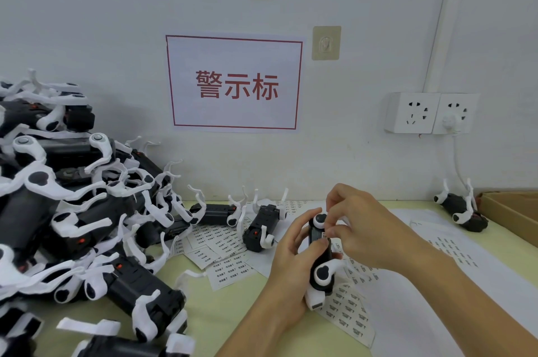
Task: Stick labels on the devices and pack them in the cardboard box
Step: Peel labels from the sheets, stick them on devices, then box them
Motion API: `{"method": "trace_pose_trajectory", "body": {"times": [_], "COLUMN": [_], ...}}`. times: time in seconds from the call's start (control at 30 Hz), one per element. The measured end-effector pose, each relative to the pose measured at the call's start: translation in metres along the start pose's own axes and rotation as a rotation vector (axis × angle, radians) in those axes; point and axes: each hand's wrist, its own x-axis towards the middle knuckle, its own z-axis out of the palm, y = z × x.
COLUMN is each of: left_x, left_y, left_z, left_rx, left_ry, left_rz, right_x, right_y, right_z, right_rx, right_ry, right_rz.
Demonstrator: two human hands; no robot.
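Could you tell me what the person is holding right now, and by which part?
The left hand grips a black and white device around its black body. The right hand pinches at a small label on the device's upper side.

**Both hands closed in at mid-table**

The left hand [294, 252] reaches in from the bottom edge, forearm bare, fingers curled and thumb pressed forward in a grip. The right hand [358, 228] comes from the lower right, wrist bent, thumb and forefinger pinched together (the other fingers arch loosely above). The two hands meet, fingertips almost touching.
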Motion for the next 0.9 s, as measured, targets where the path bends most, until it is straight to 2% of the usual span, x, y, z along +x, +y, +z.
{"method": "trace_pose_trajectory", "body": {"times": [0.9], "left_x": [0.0014], "left_y": [-0.0033], "left_z": [-0.0008], "left_rx": [0.045], "left_ry": [0.021], "left_rz": [0.040], "right_x": [-0.0047], "right_y": [-0.0056], "right_z": [-0.0003], "right_rx": [-0.071], "right_ry": [0.052], "right_rz": [-0.024]}}
